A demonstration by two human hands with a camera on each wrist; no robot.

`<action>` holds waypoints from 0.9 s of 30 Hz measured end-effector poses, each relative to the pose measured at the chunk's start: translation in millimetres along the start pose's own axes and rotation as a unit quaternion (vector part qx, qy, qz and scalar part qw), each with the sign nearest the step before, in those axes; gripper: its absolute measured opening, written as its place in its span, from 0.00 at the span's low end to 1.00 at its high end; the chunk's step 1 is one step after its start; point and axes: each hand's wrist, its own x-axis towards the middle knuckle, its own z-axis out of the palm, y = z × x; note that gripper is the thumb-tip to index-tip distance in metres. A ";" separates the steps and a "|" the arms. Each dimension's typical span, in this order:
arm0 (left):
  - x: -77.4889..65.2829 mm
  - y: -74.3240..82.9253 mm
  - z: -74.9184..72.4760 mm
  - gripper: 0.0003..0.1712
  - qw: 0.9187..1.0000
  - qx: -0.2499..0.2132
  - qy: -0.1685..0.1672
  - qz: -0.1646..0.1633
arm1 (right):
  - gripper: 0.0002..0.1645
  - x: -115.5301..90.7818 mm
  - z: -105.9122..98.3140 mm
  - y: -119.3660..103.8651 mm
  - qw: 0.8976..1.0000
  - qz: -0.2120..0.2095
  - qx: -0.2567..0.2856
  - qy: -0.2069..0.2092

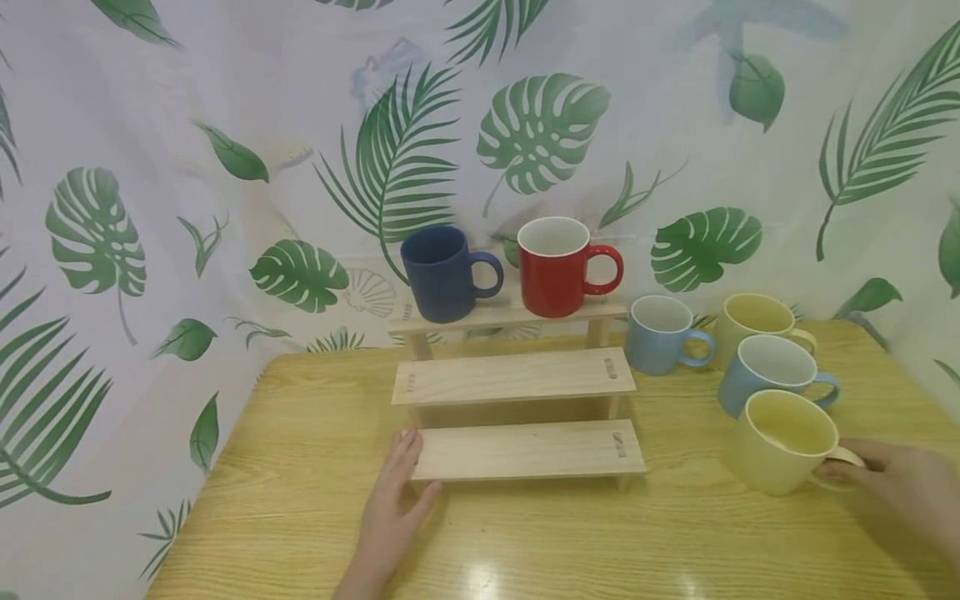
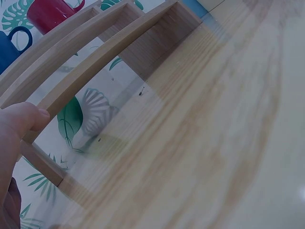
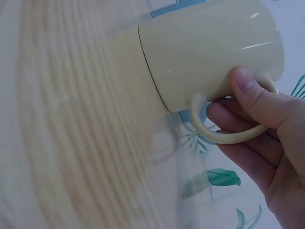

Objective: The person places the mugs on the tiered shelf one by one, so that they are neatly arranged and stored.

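A pale yellow mug (image 1: 783, 446) is at the front of the mug group on the right. My right hand (image 1: 903, 483) grips it by the handle, and the thumb presses against the mug's side near the handle in the right wrist view. My left hand (image 1: 393, 500) holds the left end of a three-step wooden rack (image 1: 525, 450) at its lowest step, with the thumb at the front edge and the fingers along the end. On the rack's top step stand a dark blue mug (image 1: 442, 283) and a red mug (image 1: 555, 271), handles to the right.
Behind the yellow mug stand a light blue mug (image 1: 765, 375), another light blue mug (image 1: 656, 337) close to the rack, and a second yellow mug (image 1: 750, 321). All are on the wood-grain table (image 1: 570, 542). A leaf-patterned cloth (image 1: 172, 167) hangs behind the table.
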 end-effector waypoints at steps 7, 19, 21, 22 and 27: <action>0.1 0.5 1.1 0.38 1.000 -0.003 -0.003 -0.004 | 0.17 6.1 0.9 -21.1 0.992 0.106 0.055 -0.033; -0.6 1.9 -0.4 0.37 1.000 -0.011 -0.005 -0.002 | 0.16 21.5 1.8 -50.8 0.989 0.128 0.063 -0.043; -0.7 1.6 -0.5 0.37 1.000 -0.010 -0.004 -0.001 | 0.14 25.7 0.0 -57.7 0.988 0.131 0.069 -0.042; -0.8 1.5 -0.5 0.37 1.000 -0.010 -0.003 -0.002 | 0.13 28.2 -1.0 -60.9 0.988 0.129 0.076 -0.037; -0.6 1.8 -1.1 0.37 1.000 -0.010 -0.002 -0.005 | 0.12 41.7 -10.7 -78.8 0.985 0.138 0.102 -0.016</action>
